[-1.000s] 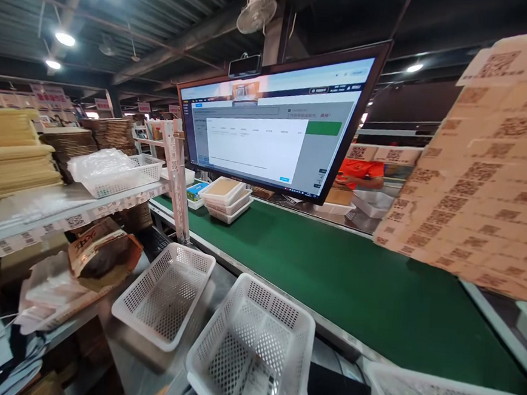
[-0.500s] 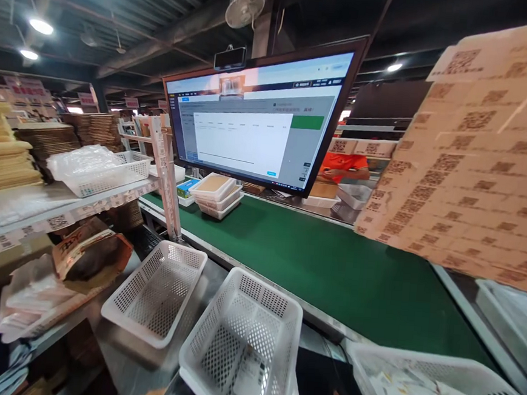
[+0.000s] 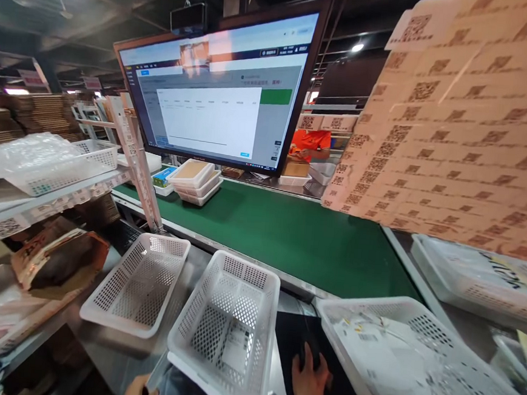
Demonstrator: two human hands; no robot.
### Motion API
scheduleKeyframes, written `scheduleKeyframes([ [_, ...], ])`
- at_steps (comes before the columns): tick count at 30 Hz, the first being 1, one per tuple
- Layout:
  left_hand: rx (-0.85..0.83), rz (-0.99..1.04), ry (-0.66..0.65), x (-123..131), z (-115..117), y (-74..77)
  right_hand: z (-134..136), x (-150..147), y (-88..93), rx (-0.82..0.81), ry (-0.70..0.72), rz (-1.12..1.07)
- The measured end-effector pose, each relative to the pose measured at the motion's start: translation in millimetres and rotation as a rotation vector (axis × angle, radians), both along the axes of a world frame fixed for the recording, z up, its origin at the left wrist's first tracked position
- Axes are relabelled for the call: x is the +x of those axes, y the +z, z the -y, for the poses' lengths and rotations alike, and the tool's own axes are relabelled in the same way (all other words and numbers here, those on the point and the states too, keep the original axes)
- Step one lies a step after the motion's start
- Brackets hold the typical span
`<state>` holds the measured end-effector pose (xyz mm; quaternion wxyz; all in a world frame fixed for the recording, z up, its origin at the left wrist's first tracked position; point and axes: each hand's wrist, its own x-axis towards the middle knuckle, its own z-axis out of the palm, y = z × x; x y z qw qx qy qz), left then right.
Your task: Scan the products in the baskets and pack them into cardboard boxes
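Head view: right hand [image 3: 310, 381] and left hand [image 3: 140, 392] on either side of a white perforated basket [image 3: 207, 333]. The right hand, fingers spread, rests over a dark computer mouse [image 3: 311, 339] on a black mat [image 3: 289, 333], to the right of the basket. The mouse lies directly under the fingertips, ahead of the palm. The basket's long axis runs away from the person, its far end leaning slightly right towards the green conveyor belt [image 3: 261, 228]; a labelled packet [image 3: 236, 349] lies inside. The left hand, fingers curled, is nearer the basket, just beside its near left corner; whether it grips anything cannot be told, as the lower frame edge cuts it off.
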<state>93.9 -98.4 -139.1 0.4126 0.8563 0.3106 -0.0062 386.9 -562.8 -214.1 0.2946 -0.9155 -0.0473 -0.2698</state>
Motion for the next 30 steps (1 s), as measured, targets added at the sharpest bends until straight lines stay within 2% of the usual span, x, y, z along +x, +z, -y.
scheduleKeyframes([
  [3, -0.004, -0.033, -0.067, -1, 1, 8.4, -6, 3, 5.8, 0.186, -0.112, -0.025],
  [5, 0.091, 0.026, -0.175, 0, 5, 21.2, -8, 5, 9.2, 0.250, -0.144, -0.039],
  [7, 0.289, 0.164, -0.305, 5, 14, 41.3, -11, 4, 14.3, 0.281, -0.130, -0.071],
  [10, 0.625, 0.338, -0.491, 20, 36, 81.4, -17, -1, 27.8, 0.343, -0.134, -0.146],
  [13, 0.801, 0.395, -0.708, 39, 64, 115.1, -20, -6, 46.0, 0.418, -0.154, -0.187],
  [15, 0.835, 0.446, -0.796, 46, 76, 126.4, -17, -10, 60.0, 0.447, -0.175, -0.173],
  [17, 0.836, 0.498, -0.777, 45, 78, 128.8, -9, -18, 75.7, 0.466, -0.207, -0.131],
  [19, 0.783, 0.515, -0.639, 37, 69, 125.5, 4, -34, 91.6, 0.490, -0.241, -0.076],
  [21, 0.595, 0.462, -0.440, 28, 50, 119.1, 16, -61, 104.0, 0.545, -0.269, -0.065],
  [23, 0.254, 0.340, -0.273, 24, 30, 111.4, 23, -98, 109.1, 0.617, -0.313, -0.169],
  [25, -0.143, 0.200, -0.188, 26, 18, 104.5, 16, -142, 107.3, 0.687, -0.336, -0.386],
  [27, -0.414, 0.127, -0.178, 33, 17, 101.6, -5, -185, 104.1, 0.744, -0.303, -0.595],
  [28, -0.450, 0.121, -0.206, 36, 20, 102.0, -21, -205, 104.1, 0.782, -0.239, -0.678],
  [30, -0.310, 0.133, -0.301, 41, 28, 104.5, -59, -235, 107.7, 0.826, -0.028, -0.760],
])
